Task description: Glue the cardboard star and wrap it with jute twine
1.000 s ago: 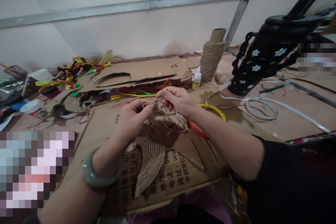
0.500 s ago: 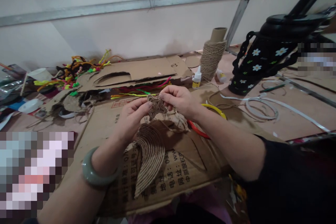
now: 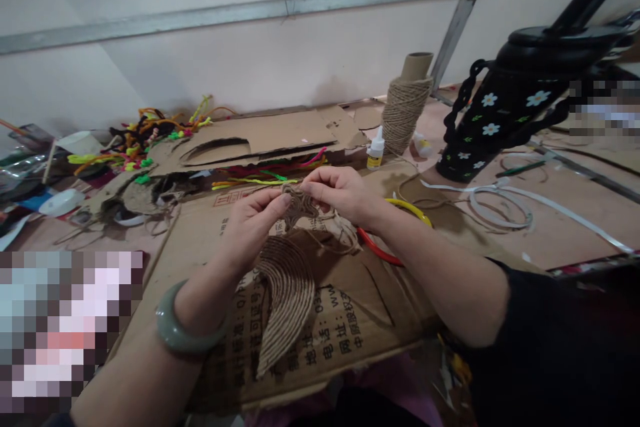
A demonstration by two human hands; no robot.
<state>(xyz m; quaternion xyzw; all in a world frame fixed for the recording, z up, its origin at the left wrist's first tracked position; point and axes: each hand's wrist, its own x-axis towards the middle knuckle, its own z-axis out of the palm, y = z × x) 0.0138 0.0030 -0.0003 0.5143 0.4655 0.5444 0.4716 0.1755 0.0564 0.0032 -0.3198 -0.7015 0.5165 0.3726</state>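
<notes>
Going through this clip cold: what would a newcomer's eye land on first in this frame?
First, the two hands at centre: the left hand and right hand pinch a small star-shaped twine piece between them, above a twine-wrapped crescent lying on the printed cardboard sheet. Next, the tall black flowered bottle at right and the twine spool beside it. A bright tangle of pipe cleaners sits far left.

- cardboard sheet (image 3: 345,320): black printed Chinese, seen upside down; "电话:" and "网址: ww…" legible, a third line alongside too skewed to read
- same sheet, near the left wrist: digits starting "03…", rest hidden
- same sheet, far edge: small red print, too small to read
- glue bottle (image 3: 375,149): yellow label, text unreadable
</notes>
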